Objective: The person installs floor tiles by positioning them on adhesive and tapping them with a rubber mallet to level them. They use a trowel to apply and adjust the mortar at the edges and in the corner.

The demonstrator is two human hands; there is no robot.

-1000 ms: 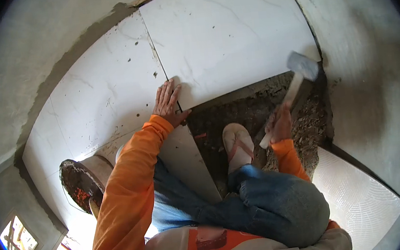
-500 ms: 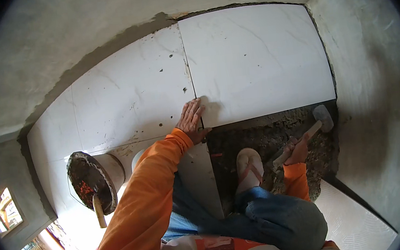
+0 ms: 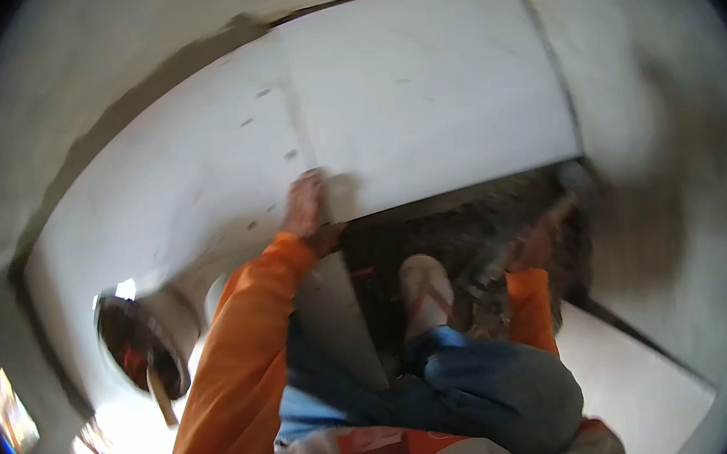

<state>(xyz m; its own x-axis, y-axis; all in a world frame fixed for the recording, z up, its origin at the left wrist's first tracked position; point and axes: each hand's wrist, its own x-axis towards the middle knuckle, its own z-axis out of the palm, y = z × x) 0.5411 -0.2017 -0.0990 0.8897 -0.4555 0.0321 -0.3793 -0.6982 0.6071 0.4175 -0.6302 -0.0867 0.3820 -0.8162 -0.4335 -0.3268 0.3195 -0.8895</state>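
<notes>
My left hand (image 3: 306, 208) lies flat with fingers stretched out over the seam between two large white floor tiles, near the front corner of the right tile (image 3: 429, 87). The left tile (image 3: 187, 148) carries several dark specks. Over the bare dark bed (image 3: 470, 225) to the right, my right hand (image 3: 532, 249) is closed round the handle of a mallet. The head of the mallet (image 3: 574, 176) is close to the right tile's front right corner, beside the wall. Motion smears the picture, so the right fingers show poorly.
A mortar-crusted bucket (image 3: 149, 338) with a wooden handle sticking out stands at left. My sandalled foot (image 3: 426, 287) rests on the bare bed. Another tile (image 3: 635, 367) lies lower right. Grey walls (image 3: 664, 133) border the tiles at the back and right.
The whole view has shifted, so tiles, bucket and hands sit further left and the tiles higher in the picture. The left hand stays on the seam; the right still grips the mallet.
</notes>
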